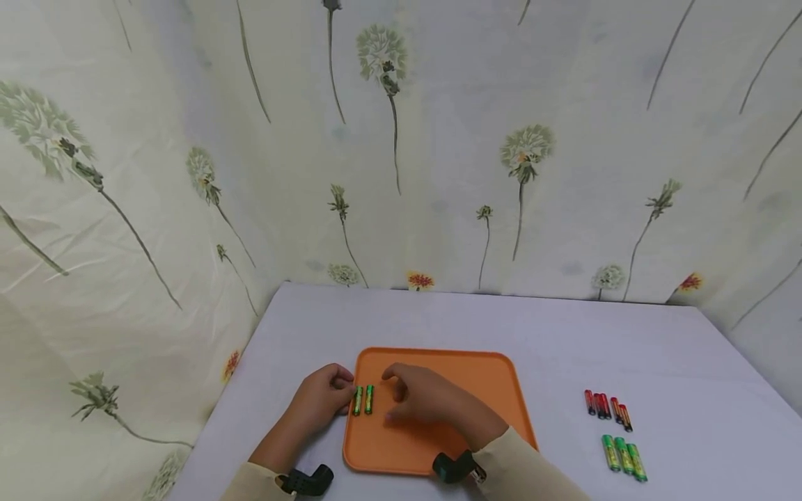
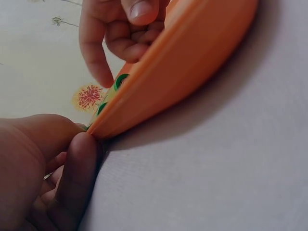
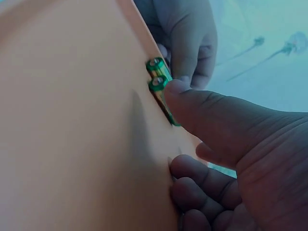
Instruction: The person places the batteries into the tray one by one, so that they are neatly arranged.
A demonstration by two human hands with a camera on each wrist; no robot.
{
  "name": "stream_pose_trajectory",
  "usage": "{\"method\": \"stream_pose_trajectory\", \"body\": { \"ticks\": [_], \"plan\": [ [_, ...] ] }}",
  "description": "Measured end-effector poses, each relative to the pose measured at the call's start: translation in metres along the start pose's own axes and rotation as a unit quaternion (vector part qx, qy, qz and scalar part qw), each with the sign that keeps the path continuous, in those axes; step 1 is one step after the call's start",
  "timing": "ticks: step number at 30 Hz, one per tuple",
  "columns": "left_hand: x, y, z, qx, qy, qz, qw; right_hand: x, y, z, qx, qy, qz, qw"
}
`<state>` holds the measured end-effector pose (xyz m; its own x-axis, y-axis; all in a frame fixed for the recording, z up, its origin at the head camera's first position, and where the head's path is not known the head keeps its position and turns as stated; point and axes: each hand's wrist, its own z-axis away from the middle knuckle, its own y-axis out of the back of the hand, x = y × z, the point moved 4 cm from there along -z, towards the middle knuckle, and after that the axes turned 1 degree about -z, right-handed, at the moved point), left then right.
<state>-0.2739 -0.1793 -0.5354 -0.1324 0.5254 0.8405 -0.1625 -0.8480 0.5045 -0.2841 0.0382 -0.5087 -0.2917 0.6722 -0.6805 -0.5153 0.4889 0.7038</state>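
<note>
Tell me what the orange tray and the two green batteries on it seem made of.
Orange tray: probably plastic, smooth and fairly matte, judging by its even colour and rounded corners.
Two green batteries: likely metal in glossy printed wrap; greyish ends show inside green rims.

- White, straight-edged table [image 1: 476,320]: fills lower part of head view.
- Pale off-white fabric backdrop [image 1: 451,90], plant-printed: behind the table and at both sides; creased at left.
- Round green-and-white dandelion prints [image 1: 526,145] on long thin stems, scattered across the backdrop.
- 3 small red-and-yellow flower prints [image 1: 420,280], low on the backdrop, head view.
</note>
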Motion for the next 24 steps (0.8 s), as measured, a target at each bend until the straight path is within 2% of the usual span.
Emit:
{"method": "stream_pose_trajectory", "body": {
  "ticks": [5, 10, 17, 20, 24],
  "plan": [
    [-0.001, 0.000, -0.001, 0.001, -0.001, 0.005, 1.0000, 0.007, 0.010, 0.012, 0.009, 0.001, 0.024, 1.000],
    [-0.003, 0.000, -0.001, -0.001, -0.001, 0.004, 1.0000, 0.014, 0.028, 0.038, 0.021, -0.005, 0.020, 1.000],
    [-0.003, -0.002, 0.001, -0.001, 0.003, -0.001, 1.0000, 0.039, 0.056, 0.077, 0.048, -0.057, -0.017, 0.997],
    [-0.002, -0.001, 0.002, -0.001, 0.000, 0.002, 1.0000, 0.050, 0.070, 0.095, 0.065, -0.075, -0.004, 0.995],
    [-0.002, 0.000, 0.000, 0.002, -0.007, 0.005, 1.0000, 0.062, 0.089, 0.120, 0.086, -0.076, 0.039, 0.993]
  ]
}}
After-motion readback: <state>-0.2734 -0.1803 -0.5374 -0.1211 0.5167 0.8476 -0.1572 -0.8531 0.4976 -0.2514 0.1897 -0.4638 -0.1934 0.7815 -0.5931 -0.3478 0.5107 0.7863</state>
